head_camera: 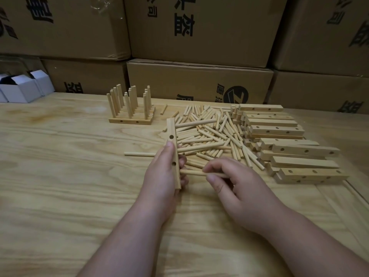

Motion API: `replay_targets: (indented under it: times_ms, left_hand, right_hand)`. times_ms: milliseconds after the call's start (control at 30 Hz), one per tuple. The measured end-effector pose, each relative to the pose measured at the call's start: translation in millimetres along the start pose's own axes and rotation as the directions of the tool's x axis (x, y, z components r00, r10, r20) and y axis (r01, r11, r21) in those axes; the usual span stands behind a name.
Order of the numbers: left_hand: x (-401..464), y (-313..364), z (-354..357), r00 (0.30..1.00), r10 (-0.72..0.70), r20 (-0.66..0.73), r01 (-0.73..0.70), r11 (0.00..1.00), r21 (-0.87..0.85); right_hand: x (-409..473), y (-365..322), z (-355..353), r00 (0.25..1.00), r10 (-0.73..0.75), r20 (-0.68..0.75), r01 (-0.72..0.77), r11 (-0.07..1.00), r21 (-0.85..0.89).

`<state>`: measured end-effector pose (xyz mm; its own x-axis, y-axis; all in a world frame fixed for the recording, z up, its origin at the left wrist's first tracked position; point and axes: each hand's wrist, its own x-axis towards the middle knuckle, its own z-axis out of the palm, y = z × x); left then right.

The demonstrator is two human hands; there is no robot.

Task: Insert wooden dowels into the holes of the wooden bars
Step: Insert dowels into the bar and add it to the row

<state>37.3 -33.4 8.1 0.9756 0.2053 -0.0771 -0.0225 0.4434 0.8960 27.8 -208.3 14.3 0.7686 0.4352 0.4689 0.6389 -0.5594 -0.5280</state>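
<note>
Head view: the left hand [163,172] grips a wooden bar [173,148] held on end just in front of the heap of loose dowels [209,134], thumb on its drilled face and fingers wrapped behind; two holes show, one above the thumb and one below it. The right hand [229,176] pinches a single dowel [201,172] between thumb and fingertips, lying level with its free end at the bar's right side, near the lower hole; whether it has entered, I cannot tell. Bar and dowel look light, stiff and dry, unlikely to slip. The dowel is thin, so it is best pinched close to its working end to keep it from wobbling, with the bar braced behind the hole against the push. Right of the heap lie stacked undrilled-side and drilled bars [289,140]; behind and left of the heap stand finished bars with upright dowels [131,108]. Left of and in front of the heap the wooden tabletop [69,176] offers broad bare room, with cardboard boxes [199,80] walling the far edge.
</note>
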Motion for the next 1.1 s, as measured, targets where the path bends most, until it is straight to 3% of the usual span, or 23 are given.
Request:
replay_targets:
  times_ms: [300, 500, 700, 867, 1000, 1100]
  left_hand:
    - [3, -4, -3, 0.998, 0.016, 0.054, -0.019, 0.999, 0.046]
    - [4, -5, -3, 0.998, 0.011, 0.057, -0.011, 1.000, 0.003]
    - [4, -8, -5, 0.990, 0.033, 0.139, -0.030, 0.999, -0.026]
    - [3, -10, -5, 0.986, 0.063, 0.152, -0.069, 0.997, 0.036]
    - [1, -12, -4, 0.984, 0.089, 0.152, -0.100, 0.992, 0.070]
    - [0, -13, -4, 0.990, 0.106, 0.098, -0.124, 0.973, 0.196]
  right_hand:
    - [0, -4, 4, 0.999, -0.037, -0.006, 0.038, 0.986, 0.163]
    - [-1, -5, 6, 0.992, 0.117, 0.047, -0.126, 0.910, 0.395]
    - [0, -8, 8, 0.983, 0.118, 0.142, -0.154, 0.946, 0.286]
    - [1, -14, 9, 0.992, 0.083, 0.098, -0.104, 0.968, 0.227]
    - [-1, -15, 9, 0.992, 0.089, 0.086, -0.108, 0.963, 0.245]
    - [1, -7, 10, 0.977, 0.207, 0.042, -0.207, 0.899, 0.385]
